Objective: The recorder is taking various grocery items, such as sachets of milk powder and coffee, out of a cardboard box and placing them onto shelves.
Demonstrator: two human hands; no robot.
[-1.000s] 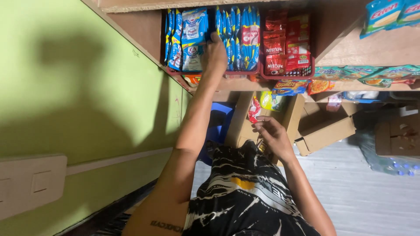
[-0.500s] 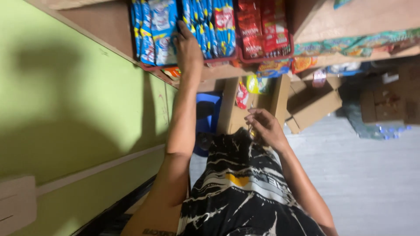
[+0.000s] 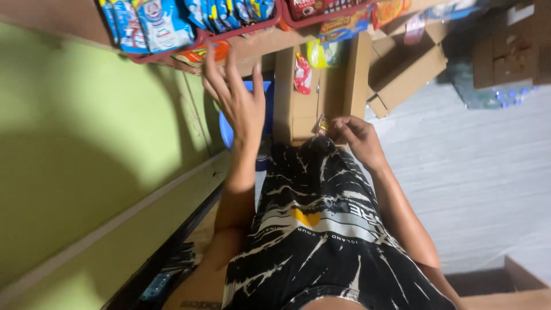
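Near the upper centre of the frame, the right hand pinched a small shiny sachet with a reddish-orange face between thumb and fingertips, its grip clenched on the sachet's right edge. The sachet was held just in front of the tall brown cardboard box and just above the black shirt with white streaks, close to the box face but whether it touched could not be told. Its long axis ran roughly up and down in the picture, tilted a little, with the free end pointing toward the upper left; it looked thin, flat and glossy, too small for any detail beyond its colour. The left hand was raised in the upper centre-left with its fingers spread and released, holding nothing, its fingertips just below the red plastic tray on the wooden shelf at the top of the frame. Blue and white snack packets stood in that tray, and an orange packet lay under its rim beside the fingertips. A blue plastic tub showed behind the left wrist. The green wall filled the left side of the frame, and folded cardboard boxes lay at the upper right on the pale floor.
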